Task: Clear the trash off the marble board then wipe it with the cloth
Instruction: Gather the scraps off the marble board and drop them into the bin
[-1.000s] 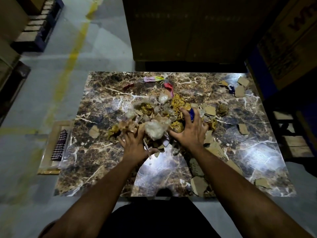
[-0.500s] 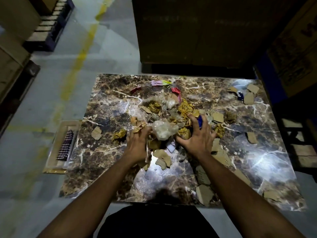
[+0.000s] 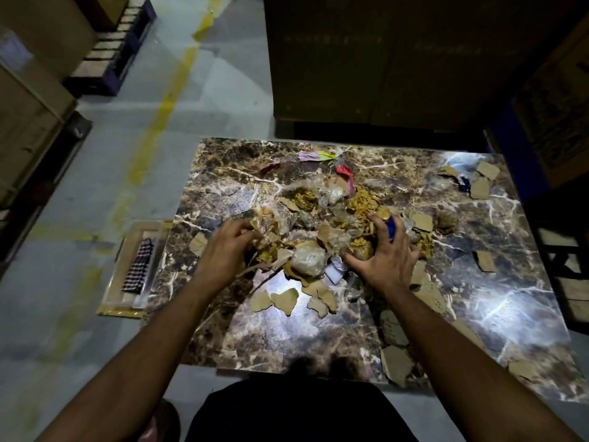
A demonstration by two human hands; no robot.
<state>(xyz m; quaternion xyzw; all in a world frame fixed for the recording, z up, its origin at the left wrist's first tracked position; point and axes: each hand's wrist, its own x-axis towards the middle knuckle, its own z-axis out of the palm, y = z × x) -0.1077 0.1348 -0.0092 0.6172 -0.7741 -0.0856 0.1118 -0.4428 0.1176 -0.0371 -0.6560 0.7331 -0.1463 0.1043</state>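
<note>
Marble board (image 3: 242, 327) fills most of the view, brown w/ white veins, lying flat w/ grey floor showing around it. We take the board as reference for all positions. Trash pile (image 3: 331, 224) sits at board centre: crumpled yellow-brown paper, clear plastic wads, torn cardboard. Loose cardboard scraps (image 3: 393, 363) lie along the board's near-right edge, more at the far-right corner and mid-right. Coloured wrappers (image 3: 309, 156), pink, yellow and red, lie near the far edge, apart from the pile.

Wooden tray (image 3: 127, 309) rests on the floor just beside the board's left edge; the checked cloth (image 3: 139, 266) lies folded in it, untouched.

We note both arms reach in from the near side. Left hand (image 3: 226, 250) is at the pile's left side, fingers curled around brown paper scraps, grip partly closed. Right hand (image 3: 387, 256) presses on the pile's right side, fingers spread and bent over crumpled paper, w/ a blue item (image 3: 390, 229) showing between fingers; whether it is actually gripped we cannot tell.
</note>
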